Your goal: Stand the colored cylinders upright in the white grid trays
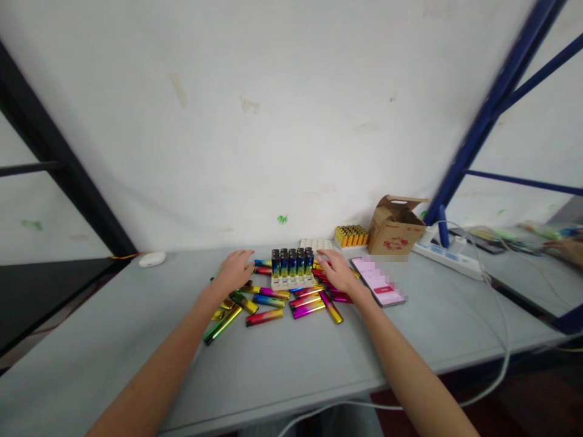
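Observation:
A white tray point(291, 281) holds several upright dark tubes with blue bodies point(292, 261). Around it lie several shiny rainbow-coloured metallic sticks point(264, 317) scattered on the grey table point(136, 340). My left hand point(235, 271) rests palm down just left of the tray, fingers stretched out over the sticks. On the tray's right side my right hand point(337, 271) lies flat too, fingers spread above more sticks. Neither hand visibly grips anything.
A phone point(378, 280) with a pink screen lies right of my right hand. Behind stand a brown cardboard box point(395, 226), a block of yellow tubes point(351, 235), a white empty tray point(315, 244), a power strip point(450, 255) with cables. Another person's hand point(567, 249) is at far right. A white earbud case point(152, 259) sits left.

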### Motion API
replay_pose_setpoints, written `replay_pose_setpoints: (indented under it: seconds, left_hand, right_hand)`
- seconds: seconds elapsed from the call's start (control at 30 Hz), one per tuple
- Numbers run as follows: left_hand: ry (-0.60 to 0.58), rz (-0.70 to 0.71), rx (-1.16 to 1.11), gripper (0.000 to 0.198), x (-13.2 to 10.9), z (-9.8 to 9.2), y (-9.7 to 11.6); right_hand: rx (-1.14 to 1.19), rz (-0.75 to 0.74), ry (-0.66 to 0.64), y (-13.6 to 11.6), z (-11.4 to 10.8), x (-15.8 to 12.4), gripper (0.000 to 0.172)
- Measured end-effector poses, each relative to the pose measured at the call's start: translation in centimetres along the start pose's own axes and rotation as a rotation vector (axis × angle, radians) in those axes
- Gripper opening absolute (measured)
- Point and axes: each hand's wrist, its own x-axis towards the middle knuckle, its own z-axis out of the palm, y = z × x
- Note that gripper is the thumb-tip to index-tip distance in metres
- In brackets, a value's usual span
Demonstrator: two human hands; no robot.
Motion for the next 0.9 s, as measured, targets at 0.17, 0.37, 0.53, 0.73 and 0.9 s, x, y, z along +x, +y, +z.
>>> replay_pose_setpoints:
  seconds: [0.17,0.37,0.53,0.73,0.9]
  left_hand:
    - [-0.062,0.026,-0.044,0.028,1.7,1.2,-0.6]
    - [-0.031,-0.037,-0.095,0.016,1.7,1.1,-1.0]
    - [0.014,-0.077,-0.168,0.012,1.1,0.2,-0.4]
    - [0.172,-0.094,-0.299,0.026,-0.6,-0.6,0.9]
    - [0.291,-0.215,-0.776,0.052,-1.8,-2.1,1.8]
  right_hand:
    - [0.018,-0.053,-0.150,-0.5,-0.4,-0.5,0.075]
    - [0.122,-0.060,-0.191,-0.7,0.6,-0.7,0.106]
    - [0.172,-0.067,-0.217,-1.7,0.8,-0.5,0.098]
    - [0.231,-0.052,-0.253,-2.4,0.4,-0.4,0.080]
    - [0.210,-0.070,-0.257,-2.2,0.5,-0.4,0.087]
